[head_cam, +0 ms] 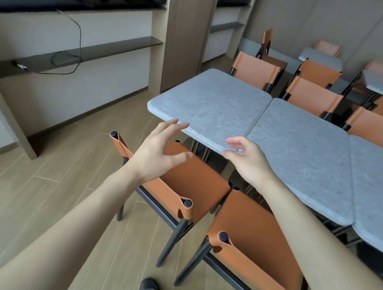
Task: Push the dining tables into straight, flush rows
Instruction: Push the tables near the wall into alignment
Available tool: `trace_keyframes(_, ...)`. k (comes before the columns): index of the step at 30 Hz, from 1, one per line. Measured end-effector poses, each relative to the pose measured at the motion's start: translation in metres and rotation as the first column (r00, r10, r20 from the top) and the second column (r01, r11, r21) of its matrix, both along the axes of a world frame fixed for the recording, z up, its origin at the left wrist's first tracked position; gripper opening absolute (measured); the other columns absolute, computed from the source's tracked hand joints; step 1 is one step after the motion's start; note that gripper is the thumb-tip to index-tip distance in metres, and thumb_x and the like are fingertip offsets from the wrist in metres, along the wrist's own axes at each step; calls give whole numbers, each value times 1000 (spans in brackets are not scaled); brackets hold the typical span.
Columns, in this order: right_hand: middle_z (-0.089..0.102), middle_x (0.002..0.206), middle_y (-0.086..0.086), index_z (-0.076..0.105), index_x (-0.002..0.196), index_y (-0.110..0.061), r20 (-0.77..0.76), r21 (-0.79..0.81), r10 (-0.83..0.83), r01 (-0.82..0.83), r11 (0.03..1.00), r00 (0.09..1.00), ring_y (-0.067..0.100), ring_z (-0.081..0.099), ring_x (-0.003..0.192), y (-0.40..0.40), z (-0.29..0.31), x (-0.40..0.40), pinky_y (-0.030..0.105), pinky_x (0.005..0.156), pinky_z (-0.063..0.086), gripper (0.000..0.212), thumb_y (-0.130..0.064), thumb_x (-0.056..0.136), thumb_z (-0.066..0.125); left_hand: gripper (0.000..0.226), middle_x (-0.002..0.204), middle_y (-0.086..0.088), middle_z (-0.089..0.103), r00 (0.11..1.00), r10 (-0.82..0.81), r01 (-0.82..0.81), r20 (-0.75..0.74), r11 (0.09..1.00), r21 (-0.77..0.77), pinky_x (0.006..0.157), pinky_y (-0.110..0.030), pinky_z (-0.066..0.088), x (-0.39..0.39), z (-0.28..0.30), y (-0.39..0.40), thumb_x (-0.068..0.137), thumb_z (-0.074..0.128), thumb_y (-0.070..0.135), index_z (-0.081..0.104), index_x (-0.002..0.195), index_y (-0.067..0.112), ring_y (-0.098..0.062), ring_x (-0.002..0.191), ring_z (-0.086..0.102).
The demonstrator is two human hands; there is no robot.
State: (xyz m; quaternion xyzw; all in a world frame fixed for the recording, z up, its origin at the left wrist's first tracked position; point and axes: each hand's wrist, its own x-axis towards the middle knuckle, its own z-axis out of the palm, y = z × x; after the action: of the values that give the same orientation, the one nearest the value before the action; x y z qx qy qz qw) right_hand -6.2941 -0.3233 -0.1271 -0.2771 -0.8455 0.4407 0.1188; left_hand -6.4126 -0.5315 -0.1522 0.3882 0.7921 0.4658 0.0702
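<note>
The left hand is hovering at the frame's centre with fingers spread wide, gripping nothing, its fingertips just reaching the near edge of the end table. The right hand is curling loosely at that table's near corner, thumb and forefinger touching the edge where it is meeting the second table. A third table is continuing the row toward the right edge. Two orange chairs, the left chair and the right chair, are standing below the arms.
</note>
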Motion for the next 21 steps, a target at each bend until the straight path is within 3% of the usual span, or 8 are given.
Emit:
trace_keyframes(2,60,134,-8,63,125,-27,1,18,15,-15,1000,1000,5,59,104,-8,2,-20,19,82,40,32,-25,94,66,65,162,7,30,1000,16,-16,-2,1000,6,112,-21,21,-10,3,-11,91,73,34,45,149,33,-10,149,27)
trace_keyframes(4,61,134,-7,63,125,-27,4,20,35,-35,999,999,7,58,109,-16,2,-41,23,89,39,31,-25,94,66,64,160,6,32,999,37,-37,-4,999,0,114,-24,22,-25,2,-23,90,73,35,47,148,32,-11,148,29)
trace_keyframes(10,59,134,-7,63,127,-26,7,0,51,-51,999,999,11,53,123,-30,-4,-104,25,94,39,34,-26,93,66,61,158,7,35,998,55,-59,-42,995,-82,110,-22,24,-87,1,-41,90,73,37,49,145,31,-11,146,32)
trace_keyframes(13,60,133,-6,63,125,-26,-19,-9,8,-9,1000,1000,12,54,124,-25,-8,-138,27,98,41,32,-27,93,66,57,156,8,37,998,7,-13,-61,994,-105,109,-23,25,-125,8,-34,90,72,38,50,143,34,-10,144,33)
trace_keyframes(21,60,132,-5,62,128,-23,-72,-88,-63,57,995,995,14,56,122,-22,-20,-247,26,92,42,35,-28,93,64,55,154,6,39,990,-98,75,-102,975,-207,108,-21,23,-225,28,-21,91,71,37,51,141,31,-10,143,33)
